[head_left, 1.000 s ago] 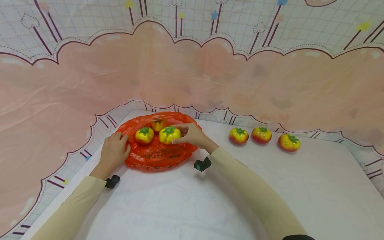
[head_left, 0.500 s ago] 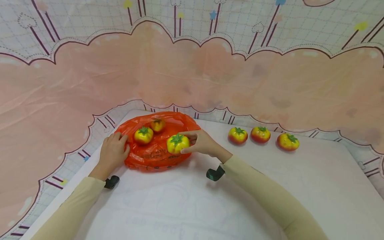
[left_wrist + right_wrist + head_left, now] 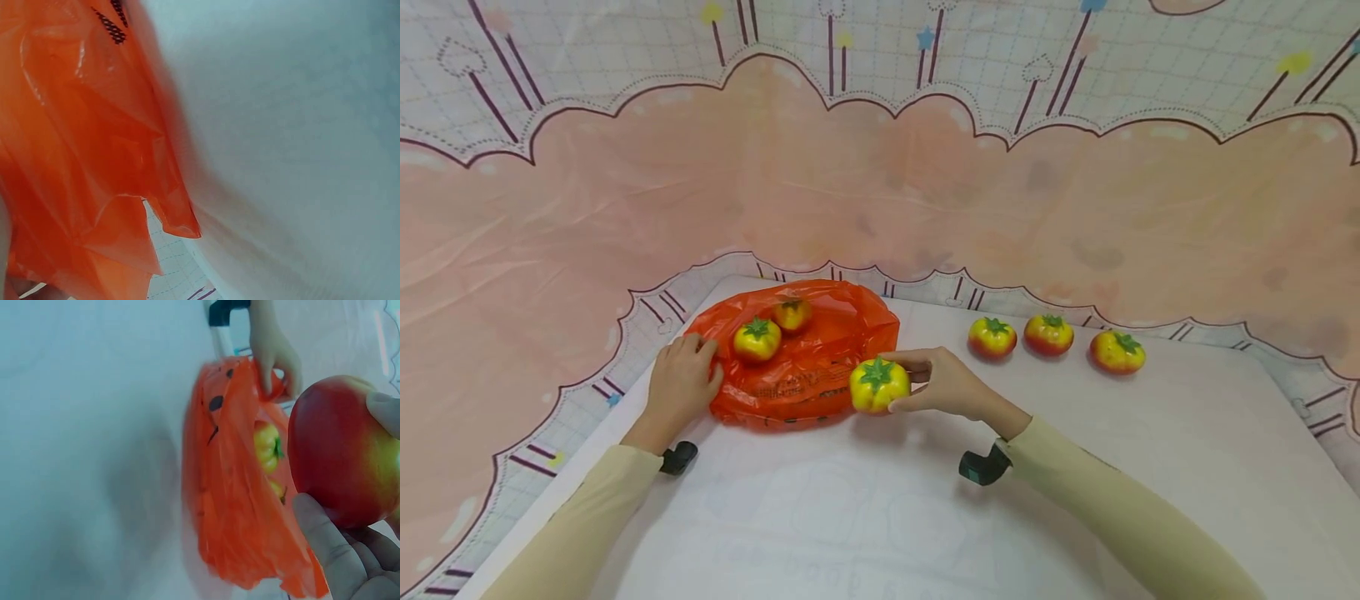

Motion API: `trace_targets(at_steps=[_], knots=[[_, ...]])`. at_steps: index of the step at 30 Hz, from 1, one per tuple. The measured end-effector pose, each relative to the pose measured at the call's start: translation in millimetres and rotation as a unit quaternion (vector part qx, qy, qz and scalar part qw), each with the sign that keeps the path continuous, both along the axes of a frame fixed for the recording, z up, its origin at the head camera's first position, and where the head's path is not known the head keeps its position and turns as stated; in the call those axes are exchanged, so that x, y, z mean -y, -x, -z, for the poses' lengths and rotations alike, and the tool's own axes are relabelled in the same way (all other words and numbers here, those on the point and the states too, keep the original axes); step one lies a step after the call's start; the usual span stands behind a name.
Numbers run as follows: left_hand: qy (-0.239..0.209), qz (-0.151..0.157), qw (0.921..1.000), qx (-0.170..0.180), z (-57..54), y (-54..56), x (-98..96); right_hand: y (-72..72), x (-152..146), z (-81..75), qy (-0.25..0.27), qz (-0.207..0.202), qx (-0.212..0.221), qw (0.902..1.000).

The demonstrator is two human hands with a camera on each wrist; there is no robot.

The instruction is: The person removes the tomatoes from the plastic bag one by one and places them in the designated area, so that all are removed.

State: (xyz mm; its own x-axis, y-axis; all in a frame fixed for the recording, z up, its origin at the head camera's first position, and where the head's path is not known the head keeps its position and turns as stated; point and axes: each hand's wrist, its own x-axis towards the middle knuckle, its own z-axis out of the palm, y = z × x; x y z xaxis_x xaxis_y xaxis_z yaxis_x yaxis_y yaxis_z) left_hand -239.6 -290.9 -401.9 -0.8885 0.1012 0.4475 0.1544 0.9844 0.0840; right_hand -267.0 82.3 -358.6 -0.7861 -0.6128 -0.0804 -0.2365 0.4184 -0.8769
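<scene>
My right hand holds a yellow-and-red tomato with a green star-shaped calyx, thumb and fingers at its side. The tomato is above the white table, just off the bag's front right edge; its red underside fills the right of the right wrist view. My left hand grips the left rim of an orange-red plastic bag, pinching it in the right wrist view. Inside the bag sit a front tomato and a back tomato, the latter partly behind the film.
Three more tomatoes stand in a row at the back right: a left one, a middle one and a right one. The white table ends at a patterned pink cloth behind.
My right hand has lifted the tomato out from over the bag and carried it right and toward me. The left hand stays at the bag's rim.
</scene>
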Motion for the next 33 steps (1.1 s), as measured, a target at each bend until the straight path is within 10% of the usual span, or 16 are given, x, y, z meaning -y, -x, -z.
trace_targets(at_steps=[33], knots=[[-0.001, -0.009, 0.9995, 0.032, -2.6, -0.7, -0.8, -11.9, -118, -5.8, -0.006, 0.107, -0.040, 0.9934]])
